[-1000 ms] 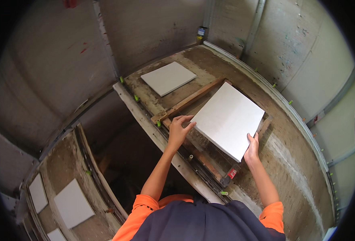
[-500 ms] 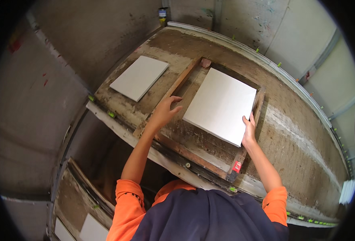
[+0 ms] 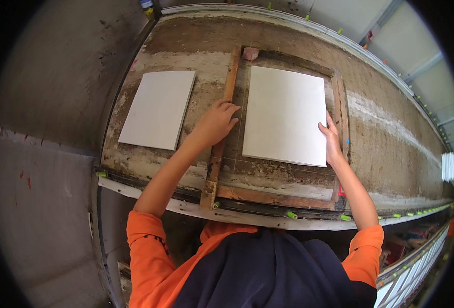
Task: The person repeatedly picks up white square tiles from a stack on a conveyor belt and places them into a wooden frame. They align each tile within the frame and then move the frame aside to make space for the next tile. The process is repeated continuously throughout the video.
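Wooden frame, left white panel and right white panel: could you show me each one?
Wooden frame (image 3: 274, 197): head view, on its near bar.
Left white panel (image 3: 157, 110): head view, middle of its face.
Right white panel (image 3: 286, 118): head view, middle of its face.

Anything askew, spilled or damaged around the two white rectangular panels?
The left white rectangular panel and the right one show no clear damage. Odd: a whitish streak stands out against the brown worktable, right of the brown wooden frame, and a pinkish, blocky lump sits in the frame's far left corner; the far right has none.
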`<state>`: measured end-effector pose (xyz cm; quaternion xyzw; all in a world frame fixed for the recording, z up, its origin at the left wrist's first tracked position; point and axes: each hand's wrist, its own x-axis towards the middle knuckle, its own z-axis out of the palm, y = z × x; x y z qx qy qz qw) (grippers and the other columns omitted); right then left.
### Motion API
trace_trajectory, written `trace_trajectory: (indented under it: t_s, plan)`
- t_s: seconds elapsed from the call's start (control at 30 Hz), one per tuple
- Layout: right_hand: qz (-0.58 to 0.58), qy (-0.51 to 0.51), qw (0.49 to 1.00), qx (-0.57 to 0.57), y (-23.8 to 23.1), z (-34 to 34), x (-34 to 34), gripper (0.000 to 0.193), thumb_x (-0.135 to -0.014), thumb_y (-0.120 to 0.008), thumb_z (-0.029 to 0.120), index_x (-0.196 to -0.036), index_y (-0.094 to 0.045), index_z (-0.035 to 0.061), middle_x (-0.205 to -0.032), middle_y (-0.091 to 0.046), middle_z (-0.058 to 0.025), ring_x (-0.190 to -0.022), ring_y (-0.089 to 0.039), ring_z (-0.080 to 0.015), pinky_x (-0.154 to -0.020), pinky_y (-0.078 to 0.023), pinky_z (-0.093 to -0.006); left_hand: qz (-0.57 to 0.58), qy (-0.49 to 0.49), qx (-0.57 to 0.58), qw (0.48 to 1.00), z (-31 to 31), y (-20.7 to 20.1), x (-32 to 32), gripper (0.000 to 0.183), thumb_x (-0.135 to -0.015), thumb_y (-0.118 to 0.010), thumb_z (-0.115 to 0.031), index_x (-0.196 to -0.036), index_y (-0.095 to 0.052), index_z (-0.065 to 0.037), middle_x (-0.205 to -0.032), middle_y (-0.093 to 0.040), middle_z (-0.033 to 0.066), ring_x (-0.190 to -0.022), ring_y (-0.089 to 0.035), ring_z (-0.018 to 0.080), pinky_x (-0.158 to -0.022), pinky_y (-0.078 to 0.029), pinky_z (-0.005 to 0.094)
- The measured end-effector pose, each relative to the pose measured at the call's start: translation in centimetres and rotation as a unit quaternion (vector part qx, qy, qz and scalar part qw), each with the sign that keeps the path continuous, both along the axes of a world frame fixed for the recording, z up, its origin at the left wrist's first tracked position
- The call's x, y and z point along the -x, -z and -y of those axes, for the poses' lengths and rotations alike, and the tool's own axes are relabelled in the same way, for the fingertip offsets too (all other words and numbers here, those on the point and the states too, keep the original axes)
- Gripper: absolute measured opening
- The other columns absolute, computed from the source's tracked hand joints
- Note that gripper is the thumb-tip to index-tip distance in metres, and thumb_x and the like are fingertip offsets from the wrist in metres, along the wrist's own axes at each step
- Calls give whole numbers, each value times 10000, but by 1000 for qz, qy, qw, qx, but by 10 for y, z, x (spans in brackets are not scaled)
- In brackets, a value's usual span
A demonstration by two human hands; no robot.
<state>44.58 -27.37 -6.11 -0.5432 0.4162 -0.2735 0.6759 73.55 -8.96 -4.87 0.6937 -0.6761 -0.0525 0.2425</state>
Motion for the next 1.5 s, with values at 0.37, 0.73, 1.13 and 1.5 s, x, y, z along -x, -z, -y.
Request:
trace_trajectory:
  t_s: [0.37,0.73,1.13,1.5]
  plan:
    - [-26,38,999,-27,25,-22,-6,605,-872,-499,129,-1414,-237,70,-1369,-384,-155,-1207,-437,-227,-1005,-345,-322,125,-12,30,992,10,26,12,488,-791,-622,-200,-1204,-483,21,-1028,-556,163,-1204,-314,385,-1003,-288,487]
    - [-62,61,996,7,20,-27,-9,584,-873,-477,76,-1411,-251,66,-1324,-442,-152,-1189,-452,-203,-998,-338,-309,91,-12,-4,996,11,30,16,570,-724,-707,-262,-1181,-511,15,-1106,-508,148,-1269,-224,369,-989,-203,644]
    - [-108,57,986,118,42,-19,-5,583,-856,-533,127,-1385,-303,44,-1365,-402,-164,-1253,-392,-218,-1010,-314,-309,109,-5,-26,994,10,26,18,476,-701,-724,-281,-1116,-597,-88,-1112,-506,101,-1280,-222,355,-991,-154,672]
    - [-305,83,871,377,61,-34,-11,526,-865,-545,149,-1317,-356,-43,-1121,-407,-262,-1054,-431,-393,-915,-367,-427,280,27,-117,952,20,7,59,1064,-562,-573,-751,-1044,-524,196,-1168,-500,252,-1249,-293,341,-1053,-117,567]
